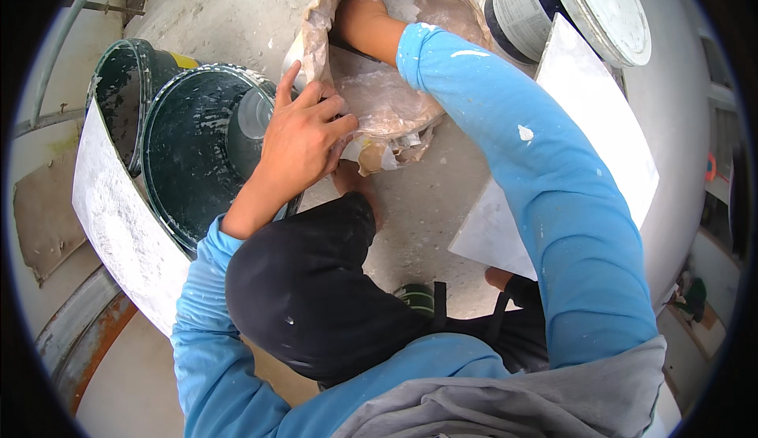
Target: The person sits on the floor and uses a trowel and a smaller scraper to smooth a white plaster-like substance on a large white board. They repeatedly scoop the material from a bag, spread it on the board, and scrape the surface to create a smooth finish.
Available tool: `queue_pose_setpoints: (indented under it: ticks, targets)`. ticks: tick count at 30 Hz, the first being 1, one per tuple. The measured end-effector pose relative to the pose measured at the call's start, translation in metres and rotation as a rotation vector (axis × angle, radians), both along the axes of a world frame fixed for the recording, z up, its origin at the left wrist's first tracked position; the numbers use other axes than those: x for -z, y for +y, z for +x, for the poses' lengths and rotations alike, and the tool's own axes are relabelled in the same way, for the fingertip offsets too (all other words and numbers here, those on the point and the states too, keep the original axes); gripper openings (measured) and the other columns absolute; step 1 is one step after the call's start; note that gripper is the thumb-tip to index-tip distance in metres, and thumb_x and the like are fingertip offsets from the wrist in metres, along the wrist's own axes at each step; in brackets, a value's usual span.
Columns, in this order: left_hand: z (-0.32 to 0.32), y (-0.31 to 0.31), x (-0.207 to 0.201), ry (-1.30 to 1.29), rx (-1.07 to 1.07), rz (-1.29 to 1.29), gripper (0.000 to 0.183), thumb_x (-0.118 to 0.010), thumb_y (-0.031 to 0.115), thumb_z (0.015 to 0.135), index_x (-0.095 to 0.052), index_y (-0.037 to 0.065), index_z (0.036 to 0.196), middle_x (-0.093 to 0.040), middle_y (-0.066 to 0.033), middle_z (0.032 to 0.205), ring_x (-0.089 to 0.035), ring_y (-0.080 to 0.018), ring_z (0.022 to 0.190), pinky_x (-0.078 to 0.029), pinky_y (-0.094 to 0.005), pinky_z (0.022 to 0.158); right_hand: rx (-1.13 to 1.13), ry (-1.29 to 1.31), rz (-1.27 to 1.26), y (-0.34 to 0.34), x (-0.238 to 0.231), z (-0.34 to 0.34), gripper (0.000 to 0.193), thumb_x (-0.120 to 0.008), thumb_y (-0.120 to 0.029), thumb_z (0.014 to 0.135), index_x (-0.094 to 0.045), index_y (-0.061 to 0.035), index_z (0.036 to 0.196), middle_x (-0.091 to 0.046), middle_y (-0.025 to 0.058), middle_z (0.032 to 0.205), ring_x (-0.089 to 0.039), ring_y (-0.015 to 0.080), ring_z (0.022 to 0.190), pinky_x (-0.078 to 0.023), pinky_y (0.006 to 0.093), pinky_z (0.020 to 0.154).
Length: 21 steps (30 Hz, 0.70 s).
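Observation:
A paper bag [317, 31] with a crumpled, torn mouth lies open in front of me, its inside coated with pale powder. My left hand [304, 134] is at the bag's near left edge, fingers curled over the paper and one finger pointing up. Deep in the bag is my right hand [362, 8]; its fingers are mostly hidden, so what they hold does not show. Just left of my left hand stands a dark green bucket [185, 146], its inner wall spattered white. A lighter round shape [254, 114] shows inside it.
Another dark green bucket [118, 95] stands behind the first. A white-lidded pail [604, 8] is tilted at far right. White-faced boards lie at right [588, 99] and left [118, 201]. A green can [416, 299] sits between my legs.

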<state>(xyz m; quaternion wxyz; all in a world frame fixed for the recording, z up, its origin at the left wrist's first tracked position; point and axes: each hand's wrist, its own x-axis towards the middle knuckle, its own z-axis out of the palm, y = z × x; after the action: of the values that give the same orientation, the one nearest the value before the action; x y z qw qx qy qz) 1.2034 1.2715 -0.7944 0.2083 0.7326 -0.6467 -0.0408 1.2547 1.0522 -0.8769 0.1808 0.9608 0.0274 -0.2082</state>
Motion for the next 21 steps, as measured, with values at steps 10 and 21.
queue_pose_setpoints:
  ticks: [10,21]
  targets:
    - [0.003,0.001,0.001,-0.008,-0.004,0.008,0.024,-0.081,0.008,0.066,-0.072,0.014,0.087,-0.061,-0.0012,0.100,-0.058,-0.0241,0.107,-0.026,-0.0601,0.120,-0.012,-0.093,0.134,-0.007,0.045,0.014,0.058,-0.045,-0.061,0.099,-0.077,-0.0158,0.118,-0.075,0.0068,0.118,-0.059,0.0230,0.130,-0.010,0.0437,0.127]
    - [0.004,0.003,0.002,0.053,0.016,-0.059,0.031,-0.080,0.004,0.062,-0.076,0.012,0.091,-0.062,-0.0063,0.112,-0.059,-0.0275,0.109,-0.026,-0.0606,0.120,0.105,-0.070,0.338,-0.041,0.066,0.007,0.047,-0.050,-0.049,0.099,-0.079,-0.0137,0.111,-0.075,0.0122,0.116,-0.065,0.0281,0.121,-0.020,0.0397,0.125]
